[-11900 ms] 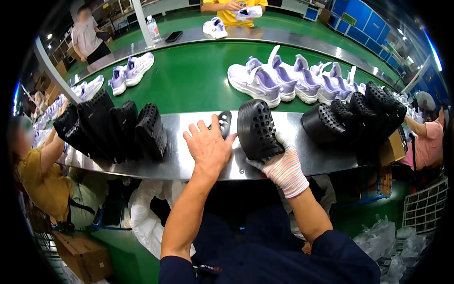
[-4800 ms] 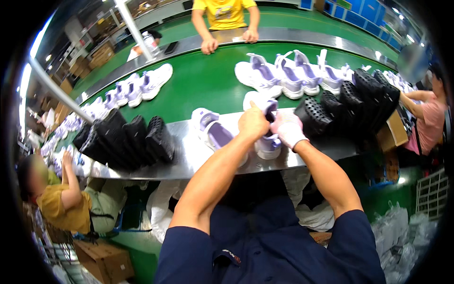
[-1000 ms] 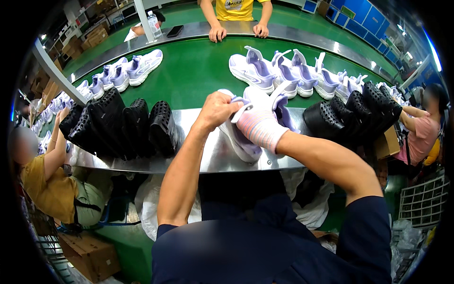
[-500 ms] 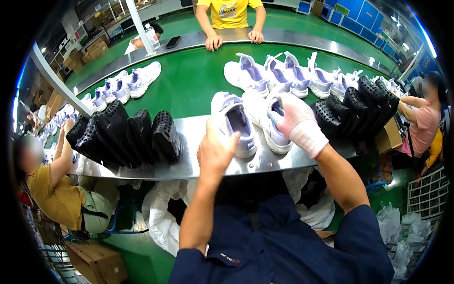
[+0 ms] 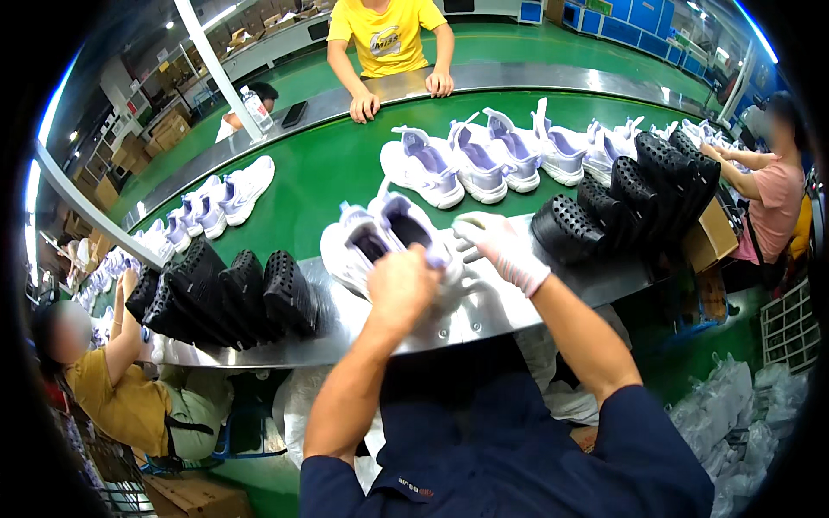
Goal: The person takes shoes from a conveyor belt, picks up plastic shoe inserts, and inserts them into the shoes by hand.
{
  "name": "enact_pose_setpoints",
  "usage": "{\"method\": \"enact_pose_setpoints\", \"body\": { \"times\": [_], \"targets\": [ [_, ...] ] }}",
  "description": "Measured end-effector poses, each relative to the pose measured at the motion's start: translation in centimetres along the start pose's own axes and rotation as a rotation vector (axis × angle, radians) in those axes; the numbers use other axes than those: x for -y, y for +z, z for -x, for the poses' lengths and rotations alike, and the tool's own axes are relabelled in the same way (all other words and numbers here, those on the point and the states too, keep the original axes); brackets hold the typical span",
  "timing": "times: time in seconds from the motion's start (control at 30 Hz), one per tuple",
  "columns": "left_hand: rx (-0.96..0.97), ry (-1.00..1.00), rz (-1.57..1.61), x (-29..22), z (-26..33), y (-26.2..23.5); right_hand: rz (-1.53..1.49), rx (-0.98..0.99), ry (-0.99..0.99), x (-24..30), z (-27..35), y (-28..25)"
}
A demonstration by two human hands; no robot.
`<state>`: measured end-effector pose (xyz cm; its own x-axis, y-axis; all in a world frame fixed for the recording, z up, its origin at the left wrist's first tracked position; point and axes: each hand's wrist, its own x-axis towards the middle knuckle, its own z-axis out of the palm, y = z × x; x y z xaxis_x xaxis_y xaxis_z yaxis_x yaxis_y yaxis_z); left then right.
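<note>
A pair of white and lavender sneakers (image 5: 338, 252) stands side by side on the metal edge in front of me, heels toward me. My bare left hand (image 5: 404, 281) is closed at their heels, where the two shoes meet; its fingertips are partly hidden inside the openings. Just right of the pair, my right hand (image 5: 499, 249) wears a pale striped glove. Its fingers are apart and hold nothing. Beyond the pair, a row of similar sneakers (image 5: 479, 164) runs off to the right on the green belt (image 5: 319, 186).
Black perforated shoe lasts (image 5: 289, 293) stand at left, with more lasts (image 5: 570, 229) at right. Another sneaker row (image 5: 246, 192) lies far left. A person in yellow (image 5: 380, 43) rests both hands on the far rail. Co-workers sit at both sides. A slanted post (image 5: 220, 69) rises at left.
The two sneakers have come close together and shifted left. My left hand has moved onto both heels, and my gloved right hand has let go of the right shoe. The view has shifted slightly.
</note>
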<state>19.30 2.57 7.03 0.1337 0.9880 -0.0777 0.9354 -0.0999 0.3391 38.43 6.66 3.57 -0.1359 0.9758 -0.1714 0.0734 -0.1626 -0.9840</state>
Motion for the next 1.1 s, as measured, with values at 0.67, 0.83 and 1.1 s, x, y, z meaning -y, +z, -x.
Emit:
{"method": "enact_pose_setpoints", "body": {
  "times": [0.67, 0.83, 1.1],
  "targets": [
    [-0.349, 0.282, -0.225, 6.5, -23.6, -1.1, 0.958, -0.359, -0.46, -10.5, 8.7, -2.4],
    [0.056, 0.167, -0.035, -4.9, -20.9, 1.8, 0.922, -0.344, -0.521, -10.2, 8.2, -2.0],
    [0.155, 0.113, -0.276, -8.6, -23.4, 4.6, 0.905, -0.338, -0.491, -10.7, 8.5, -3.1]
  ]
}}
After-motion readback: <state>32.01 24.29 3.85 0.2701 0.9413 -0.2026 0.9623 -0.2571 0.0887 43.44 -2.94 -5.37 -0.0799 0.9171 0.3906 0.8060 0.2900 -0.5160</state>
